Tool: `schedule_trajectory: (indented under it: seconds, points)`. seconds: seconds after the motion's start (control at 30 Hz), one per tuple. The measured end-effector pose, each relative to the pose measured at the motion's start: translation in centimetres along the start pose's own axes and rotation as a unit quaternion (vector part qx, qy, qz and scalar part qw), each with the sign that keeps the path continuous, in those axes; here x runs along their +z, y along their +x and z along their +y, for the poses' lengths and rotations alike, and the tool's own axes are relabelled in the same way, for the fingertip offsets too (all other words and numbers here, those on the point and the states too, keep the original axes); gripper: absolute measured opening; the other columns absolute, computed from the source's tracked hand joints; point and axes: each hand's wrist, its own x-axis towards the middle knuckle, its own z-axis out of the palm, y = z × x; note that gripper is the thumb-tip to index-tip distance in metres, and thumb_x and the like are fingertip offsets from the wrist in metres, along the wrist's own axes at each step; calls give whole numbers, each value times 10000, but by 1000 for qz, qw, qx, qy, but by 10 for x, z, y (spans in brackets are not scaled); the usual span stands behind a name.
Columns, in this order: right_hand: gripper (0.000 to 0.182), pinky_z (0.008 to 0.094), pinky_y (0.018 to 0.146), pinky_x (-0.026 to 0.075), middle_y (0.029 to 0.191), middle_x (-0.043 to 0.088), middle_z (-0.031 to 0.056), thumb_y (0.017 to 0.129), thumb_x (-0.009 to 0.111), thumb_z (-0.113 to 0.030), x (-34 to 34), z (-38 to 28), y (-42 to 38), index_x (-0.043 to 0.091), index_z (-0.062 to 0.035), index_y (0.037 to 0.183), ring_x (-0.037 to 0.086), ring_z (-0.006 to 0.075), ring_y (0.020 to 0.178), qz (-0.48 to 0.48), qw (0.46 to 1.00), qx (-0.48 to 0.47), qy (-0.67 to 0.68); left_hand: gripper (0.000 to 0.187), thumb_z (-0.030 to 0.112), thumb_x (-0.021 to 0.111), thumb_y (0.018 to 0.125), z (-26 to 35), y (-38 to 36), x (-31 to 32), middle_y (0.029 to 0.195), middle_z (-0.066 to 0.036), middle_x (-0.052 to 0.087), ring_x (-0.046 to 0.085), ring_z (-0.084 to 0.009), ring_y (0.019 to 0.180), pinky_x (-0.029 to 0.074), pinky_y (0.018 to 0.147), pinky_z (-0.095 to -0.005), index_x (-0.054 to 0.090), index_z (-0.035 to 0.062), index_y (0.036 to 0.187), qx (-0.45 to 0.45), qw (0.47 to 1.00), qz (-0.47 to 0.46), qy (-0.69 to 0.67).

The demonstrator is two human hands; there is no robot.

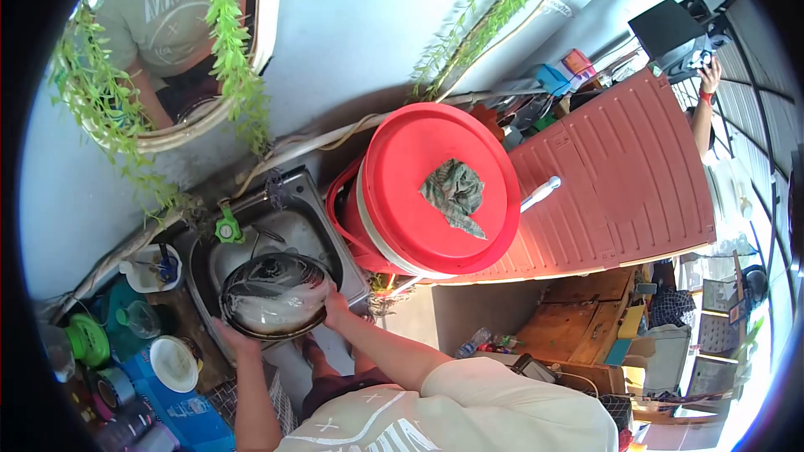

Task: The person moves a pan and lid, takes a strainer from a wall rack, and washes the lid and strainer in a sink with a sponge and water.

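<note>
A dark round pan [272,295] with soapy streaks inside is tilted over the steel sink [322,226]. My left hand [233,339] grips the pan's lower left rim. My right hand [333,305] presses on the pan's right rim; what it holds, if anything, is hidden. A green tap [228,226] sits at the sink's back left edge.
A red-lidded bucket [440,192] with a crumpled cloth [455,192] on top stands right of the sink. A pink ribbed panel [628,176] lies beyond it. Cups, bowls and a white lid [173,362] crowd the counter at the left. Another person's hand [710,75] shows at far right.
</note>
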Motion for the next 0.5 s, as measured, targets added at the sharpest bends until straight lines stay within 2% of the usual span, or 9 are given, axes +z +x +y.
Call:
schedule_trajectory:
  seconds: [0.07,0.1,0.13,0.2,0.23,0.3,0.37,0.43,0.5]
  points:
    - [525,429,1017,436,1309,534,148,997,405,-432,23,-16,-47,456,-21,1321,537,273,1182,49,998,31,4,564,468,439,966,2,-22,19,1345,-118,520,482,-285,1236,338,1084,-395,499,28,1314,-34,982,-169,-73]
    - [525,429,1017,436,1309,534,148,997,405,-432,25,-17,-52,456,-21,1321,537,273,1182,48,998,30,5,472,377,530,948,5,-25,24,1272,-117,563,524,-271,1177,383,1047,-397,525,23,1260,-17,977,-209,-46]
    - [501,443,1009,439,1295,539,150,1001,397,-421,25,-14,-54,463,-39,1318,543,276,1170,50,998,40,8,472,377,530,948,5,-13,18,1272,-117,563,524,-271,1177,383,1047,-397,525,23,1260,-16,976,-211,-46]
    - [477,458,1002,443,1281,544,151,1006,388,-411,23,-8,-60,470,-58,1316,548,280,1159,49,997,52,8,336,208,608,909,8,28,-4,1165,-112,606,565,-255,1102,429,999,-390,557,3,1170,-26,981,-173,79]
    - [482,485,961,467,1262,549,151,991,422,-418,18,-9,-65,473,-58,1308,558,294,1137,22,995,84,-51,241,70,624,865,21,2,14,1080,-102,624,588,-248,1044,455,967,-383,576,-1,1090,-43,983,-163,78]
    - [490,513,920,492,1243,554,151,977,455,-424,17,-22,-88,477,-58,1301,568,308,1116,-8,987,114,-111,255,51,613,863,32,-6,22,1100,-107,620,592,-245,1039,458,961,-382,573,-13,1107,-35,982,-160,100]
    - [546,549,821,530,1205,564,156,925,546,-437,27,-43,-129,479,-29,1281,591,341,1062,-55,900,144,-408,269,32,601,862,42,-18,31,1121,-113,616,596,-242,1034,461,955,-381,570,-26,1124,-28,980,-157,121]
    - [553,550,794,539,1169,578,160,902,577,-439,25,-47,-135,499,-22,1257,605,349,1021,-83,884,121,-444,304,7,594,860,51,-42,43,1133,-125,615,617,-233,979,479,908,-366,558,-60,1154,88,959,-142,228]
    - [560,551,767,548,1133,591,164,878,607,-440,26,-54,-141,520,-15,1234,619,358,979,-109,864,98,-481,298,2,594,857,60,-61,55,1110,-126,623,626,-225,944,486,870,-360,565,-72,1144,129,945,-136,268]
